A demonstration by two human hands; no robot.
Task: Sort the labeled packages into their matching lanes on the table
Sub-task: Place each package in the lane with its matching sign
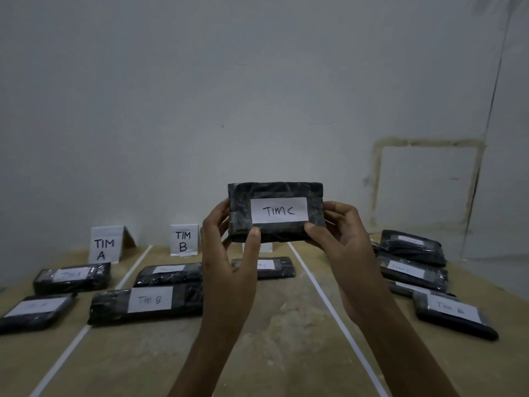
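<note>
I hold a black wrapped package (276,210) with a white label reading "TIM C" up in front of me, above the table. My left hand (229,253) grips its left end and my right hand (340,242) grips its right end, thumbs on the front face. Behind the hands, another "TIM C" package (274,267) lies in the third lane. Two packages (73,277) lie in the lane by the "TIM A" sign (104,247). Two more, one labelled "TIM B" (148,300), lie by the "TIM B" sign (183,239).
A pile of several black packages (415,265) sits on the right of the table, the nearest one (455,318) apart at the front. White tape lines (323,299) divide the brown tabletop into lanes. A grey wall stands behind the signs. The third lane's sign is mostly hidden.
</note>
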